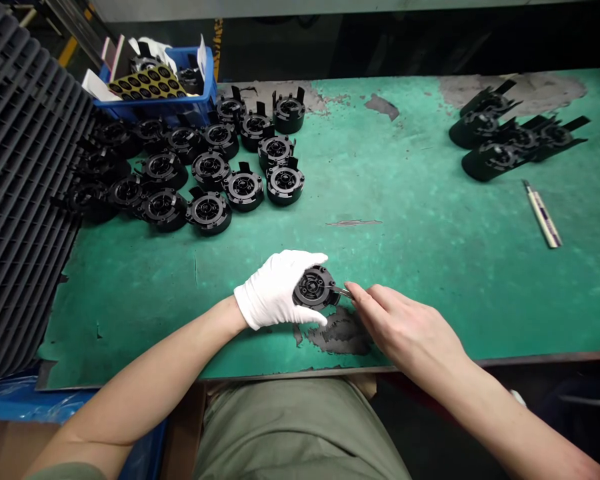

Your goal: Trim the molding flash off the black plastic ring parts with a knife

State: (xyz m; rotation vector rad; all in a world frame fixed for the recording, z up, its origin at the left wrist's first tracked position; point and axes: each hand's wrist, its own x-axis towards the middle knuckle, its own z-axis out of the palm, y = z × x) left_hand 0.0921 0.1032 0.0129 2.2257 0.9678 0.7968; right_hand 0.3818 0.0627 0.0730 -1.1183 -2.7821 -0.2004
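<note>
My left hand (283,290), in a white glove, is wrapped round a black round plastic housing (314,287) near the front edge of the table. The housing's ribbed face, with rings and small holes, is turned up towards me. Bare and ungloved, my right hand (403,320) pinches a pair of thin metal tweezers (341,291). Their tips reach over the right side of the housing's face; whether they grip anything there is too small to tell.
Several similar black housings (209,212) stand in rows at the left. Behind them a blue bin (155,110) holds a sheet of round stickers (147,83). More black parts (500,157) and a cutter knife (543,217) lie at right on the worn green table (405,227). Stacked grey trays (20,167) border the left.
</note>
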